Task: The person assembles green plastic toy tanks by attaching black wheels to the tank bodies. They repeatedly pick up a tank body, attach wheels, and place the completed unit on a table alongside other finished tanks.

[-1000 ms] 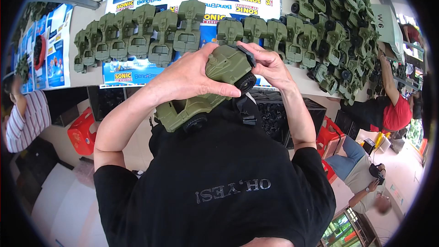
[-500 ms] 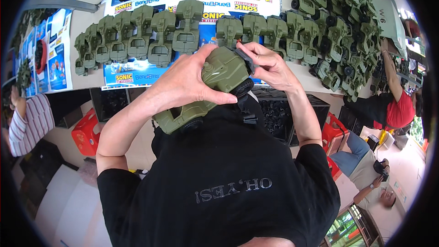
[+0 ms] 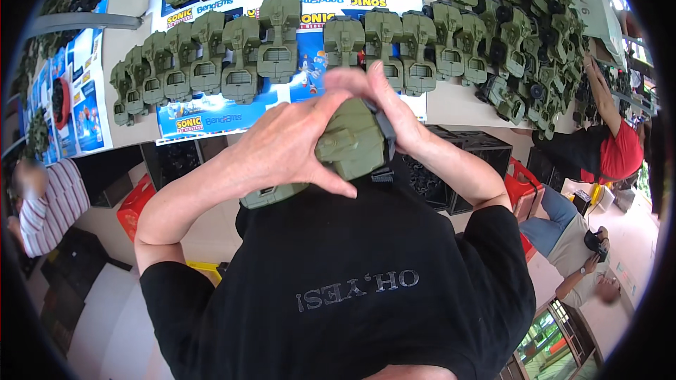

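Close to my chest is an olive-green toy military truck [image 3: 353, 139], tilted, its rear end [image 3: 274, 195] partly behind my left forearm. My left hand [image 3: 285, 142] is closed around it, the thumb along the near side and the fingers over the far side. My right hand [image 3: 400, 114] lies with its palm against the truck's right end, fingers stretched and partly blurred. At that end a dark grey part [image 3: 387, 139] shows beside the palm. The truck's wheels are mostly hidden.
Ahead, a row of similar green truck bodies [image 3: 241, 63] lines the table [image 3: 137, 56], with printed sheets [image 3: 204, 121] underneath. A large heap of trucks [image 3: 517, 49] fills the right side. Red stools [image 3: 524, 186] and black crates [image 3: 486, 162] stand below. Other people are on both sides.
My right hand has gone from fingertips on the dark grey part to a flat palm against the truck's end. The truck has turned, and its black wheel near my thumb is now hidden.
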Available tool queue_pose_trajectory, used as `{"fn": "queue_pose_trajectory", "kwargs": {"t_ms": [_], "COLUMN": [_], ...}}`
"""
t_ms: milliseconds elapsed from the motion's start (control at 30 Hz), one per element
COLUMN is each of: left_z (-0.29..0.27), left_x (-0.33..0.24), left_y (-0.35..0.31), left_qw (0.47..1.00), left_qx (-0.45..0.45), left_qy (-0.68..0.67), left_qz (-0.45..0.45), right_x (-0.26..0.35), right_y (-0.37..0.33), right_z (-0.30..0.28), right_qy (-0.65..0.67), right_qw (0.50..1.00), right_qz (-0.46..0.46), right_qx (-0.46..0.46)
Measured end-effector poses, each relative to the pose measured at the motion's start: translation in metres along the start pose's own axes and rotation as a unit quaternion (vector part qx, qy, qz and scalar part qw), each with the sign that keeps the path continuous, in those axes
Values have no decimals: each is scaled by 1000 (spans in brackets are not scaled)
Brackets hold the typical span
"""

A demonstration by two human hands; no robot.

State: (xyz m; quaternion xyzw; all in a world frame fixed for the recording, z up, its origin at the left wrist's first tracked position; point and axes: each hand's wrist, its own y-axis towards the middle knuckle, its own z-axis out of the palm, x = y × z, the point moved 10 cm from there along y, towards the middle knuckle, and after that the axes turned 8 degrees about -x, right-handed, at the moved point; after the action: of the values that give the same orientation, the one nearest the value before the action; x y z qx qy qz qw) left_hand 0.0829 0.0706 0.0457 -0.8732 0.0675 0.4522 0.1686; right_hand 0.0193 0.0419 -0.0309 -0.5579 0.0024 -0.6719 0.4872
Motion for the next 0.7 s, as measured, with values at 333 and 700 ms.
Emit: {"fn": "queue_pose_trajectory", "kwargs": {"t_ms": [333, 700], "left_z": [25, 12], "left_x": [-5, -21], "left_y": [-26, -10], "left_qw": [995, 990], "left_qx": [54, 34], "left_qy": [87, 116], "left_qz": [21, 74], "right_x": [-2, 15], "right_y": [-31, -26], "right_z": [21, 9], "right_qy": [-41, -85], "right_qw": [989, 974], "right_qz": [-137, -207], "right_qx": [34, 31]}}
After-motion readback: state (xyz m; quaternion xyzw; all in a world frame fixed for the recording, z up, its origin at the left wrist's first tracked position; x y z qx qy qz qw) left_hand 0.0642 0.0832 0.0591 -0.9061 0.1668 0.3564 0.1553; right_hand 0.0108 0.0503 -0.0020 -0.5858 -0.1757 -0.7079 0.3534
